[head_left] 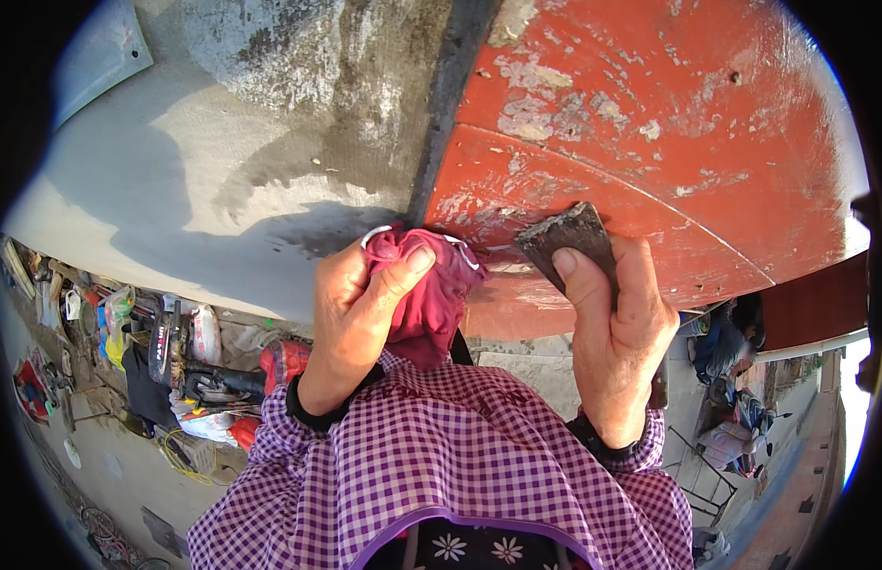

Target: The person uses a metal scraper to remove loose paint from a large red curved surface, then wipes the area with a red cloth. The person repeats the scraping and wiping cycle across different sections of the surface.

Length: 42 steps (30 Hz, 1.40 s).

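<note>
A large curved hull-like surface fills the upper view, its red painted side [697,128] chipped and its grey side [234,171] stained, with a dark strip [441,107] between them. My left hand [355,313] pinches a crumpled dark-pink cloth [427,306] just below the lower end of that strip. In my right hand [615,328] is a worn, dark flat scraper or block [580,242], its edge close to the red paint; whether it touches cannot be told.
An outboard motor [163,349], bags and mixed clutter lie on the ground at the left. On the right are a crouching person [722,342], a parked motorbike [747,420] and a metal frame [705,491]. A metal plate [102,57] projects at the upper left.
</note>
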### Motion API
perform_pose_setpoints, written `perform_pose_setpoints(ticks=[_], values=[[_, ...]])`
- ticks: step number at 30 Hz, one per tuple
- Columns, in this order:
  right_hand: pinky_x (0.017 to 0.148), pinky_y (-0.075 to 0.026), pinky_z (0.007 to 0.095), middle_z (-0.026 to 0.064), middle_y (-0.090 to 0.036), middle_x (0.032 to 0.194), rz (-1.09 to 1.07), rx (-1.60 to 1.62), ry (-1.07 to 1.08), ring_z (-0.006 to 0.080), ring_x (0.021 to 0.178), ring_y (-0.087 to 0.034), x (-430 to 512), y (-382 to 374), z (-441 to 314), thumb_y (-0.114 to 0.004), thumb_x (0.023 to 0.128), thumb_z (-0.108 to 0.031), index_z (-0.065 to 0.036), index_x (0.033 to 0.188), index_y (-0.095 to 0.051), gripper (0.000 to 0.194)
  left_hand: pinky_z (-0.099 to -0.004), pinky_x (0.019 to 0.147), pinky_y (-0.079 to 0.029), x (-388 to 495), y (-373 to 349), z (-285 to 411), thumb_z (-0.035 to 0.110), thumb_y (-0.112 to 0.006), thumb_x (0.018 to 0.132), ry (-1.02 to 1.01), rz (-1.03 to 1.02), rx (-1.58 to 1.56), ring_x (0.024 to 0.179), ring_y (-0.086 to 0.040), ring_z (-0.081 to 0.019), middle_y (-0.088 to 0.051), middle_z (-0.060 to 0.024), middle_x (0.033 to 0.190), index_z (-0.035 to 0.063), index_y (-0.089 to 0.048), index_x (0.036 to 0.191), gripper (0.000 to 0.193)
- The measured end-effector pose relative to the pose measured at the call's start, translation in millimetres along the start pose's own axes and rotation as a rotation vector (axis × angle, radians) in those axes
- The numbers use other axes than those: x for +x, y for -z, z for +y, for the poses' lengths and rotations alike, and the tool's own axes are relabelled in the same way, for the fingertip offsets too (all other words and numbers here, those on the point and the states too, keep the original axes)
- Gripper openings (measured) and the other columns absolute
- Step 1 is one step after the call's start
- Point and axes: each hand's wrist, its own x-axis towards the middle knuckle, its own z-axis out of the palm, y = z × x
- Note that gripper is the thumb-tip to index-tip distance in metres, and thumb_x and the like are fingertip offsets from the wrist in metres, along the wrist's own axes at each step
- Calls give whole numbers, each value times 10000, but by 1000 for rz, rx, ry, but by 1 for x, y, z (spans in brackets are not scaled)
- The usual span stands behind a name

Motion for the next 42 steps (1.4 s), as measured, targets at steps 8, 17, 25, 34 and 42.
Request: perform_pose_setpoints(ticks=[8,17,25,34,42], values=[[506,-488,357,102,-628,745,-9,-31,147,267,569,-621,11,-20,-15,-744,894,-107,-42,959,-592,178,-225,607,-382,-2,-2,0,204,-683,983,78,-21,-47,685,-451,-28,-574,57,750,-8,-692,955,213],[527,-496,334,129,-664,745,14,-64,60,219,568,-641,4,-5,-10,-736,912,-84,-22,993,-621,154,-244,571,-364,-5,2,-5,212,-676,990,78,20,-14,652,-422,-23,-517,65,697,15,-600,803,282],[463,-465,386,121,-626,744,-88,-51,173,311,520,-602,14,-30,-19,-748,898,-175,-62,907,-557,222,-239,544,-316,-4,-7,-7,222,-680,987,115,59,-69,636,-372,-17,-456,83,676,51,-545,745,326],[557,-514,309,128,-683,749,59,-22,-2,226,617,-681,12,2,-18,-730,915,-93,-15,1024,-629,168,-247,545,-318,-1,1,-11,214,-679,986,40,11,1,637,-371,-26,-457,76,673,43,-538,740,331],[510,-503,340,113,-652,715,6,55,140,269,564,-650,18,-17,-18,-727,916,-115,-28,965,-576,181,-243,572,-330,-3,-4,-8,207,-675,986,59,83,-64,668,-382,-31,-471,75,703,31,-549,754,317]])
